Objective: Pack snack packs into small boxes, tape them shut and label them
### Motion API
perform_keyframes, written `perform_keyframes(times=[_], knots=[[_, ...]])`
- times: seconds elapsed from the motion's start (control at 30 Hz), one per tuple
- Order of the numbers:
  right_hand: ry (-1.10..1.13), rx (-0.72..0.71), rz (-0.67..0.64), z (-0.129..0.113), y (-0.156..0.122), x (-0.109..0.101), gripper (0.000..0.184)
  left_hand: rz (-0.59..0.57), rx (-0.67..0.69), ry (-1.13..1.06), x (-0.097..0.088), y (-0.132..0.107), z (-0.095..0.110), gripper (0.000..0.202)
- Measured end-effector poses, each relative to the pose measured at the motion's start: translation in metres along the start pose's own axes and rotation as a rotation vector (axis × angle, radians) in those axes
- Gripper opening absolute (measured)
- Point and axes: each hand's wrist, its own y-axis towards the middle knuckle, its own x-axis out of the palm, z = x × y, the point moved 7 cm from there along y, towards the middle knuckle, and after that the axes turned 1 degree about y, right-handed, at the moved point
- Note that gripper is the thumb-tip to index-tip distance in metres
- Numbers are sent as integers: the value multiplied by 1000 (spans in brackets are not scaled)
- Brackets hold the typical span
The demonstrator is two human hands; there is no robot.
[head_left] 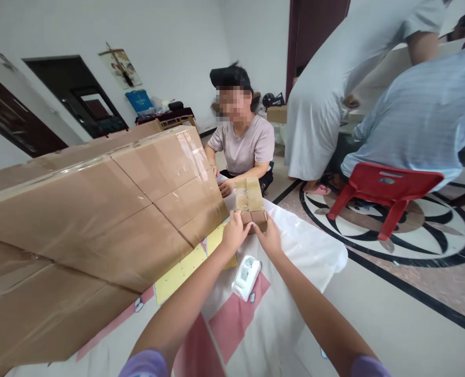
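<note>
My left hand (235,231) and my right hand (269,235) both grip the near end of a small taped cardboard box (250,201), held out in front of me above a white, pink and yellow sheet (295,246). Fingers of each hand are closed on the box's near corners. A small white device (246,277) lies on the sheet just below my hands. A person in a light shirt (243,146) sits facing me beyond the box, hands resting low.
A long stack of large taped cardboard cartons (99,209) fills the left side. A red plastic chair (387,191) stands to the right on a patterned floor, with two other people (421,115) seated and standing near it. Dark doorways are behind.
</note>
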Motion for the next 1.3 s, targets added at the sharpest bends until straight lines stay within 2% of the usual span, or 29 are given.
perform_keyframes(times=[0.13, 0.27, 0.37, 0.43, 0.53, 0.6, 0.67, 0.73, 0.8, 0.87, 0.93, 1.0, 1.07, 1.1, 1.13, 1.17, 1.23, 1.3], knots=[[-7, 5, 41, 11, 0, 4, 76, 33, -130, 27, 11, 17, 0, 58], [66, 54, 81, 25, 6, 2, 70, 41, -225, 16, 15, 40, 5, 60], [128, 69, 123, 24, 11, -3, 55, 35, -227, -23, 9, 30, 7, 70], [139, 61, 135, 16, 9, -10, 38, 39, -198, -59, -2, 0, 1, 69], [156, 40, 121, -5, -3, -32, 37, 46, -156, -105, -32, -75, -30, 35], [176, 13, 102, -24, -9, -50, 41, 59, -161, -110, -61, -137, -67, 26], [154, -34, 79, -50, -6, -59, 44, 109, -196, -101, -98, -203, -115, 22], [177, -121, 37, -94, -4, -51, 46, 194, -274, -83, -143, -268, -170, 21], [257, -297, -96, -162, -19, -17, 43, 299, -388, -62, -191, -331, -228, 24], [360, -515, -321, -245, -66, 40, 33, 443, -558, -22, -240, -388, -289, 24], [439, -679, -680, -324, -146, 114, 27, 648, -775, 49, -288, -437, -348, 31], [496, -783, -1060, -391, -242, 190, 20, 861, -972, 134, -326, -472, -398, 61], [538, -773, -1314, -445, -324, 258, 40, 1002, -1112, 184, -347, -491, -442, 96], [526, -705, -1424, -466, -355, 292, 50, 1047, -1170, 184, -353, -495, -462, 107], [500, -578, -1474, -484, -377, 325, 57, 1084, -1222, 168, -356, -497, -480, 112], [469, -517, -1476, -501, -391, 352, 63, 1111, -1263, 139, -357, -498, -496, 108], [419, -420, -1438, -531, -402, 395, 72, 1150, -1298, 61, -360, -496, -514, 86], [388, -341, -1394, -550, -397, 419, 75, 1162, -1242, -14, -365, -491, -516, 64]])
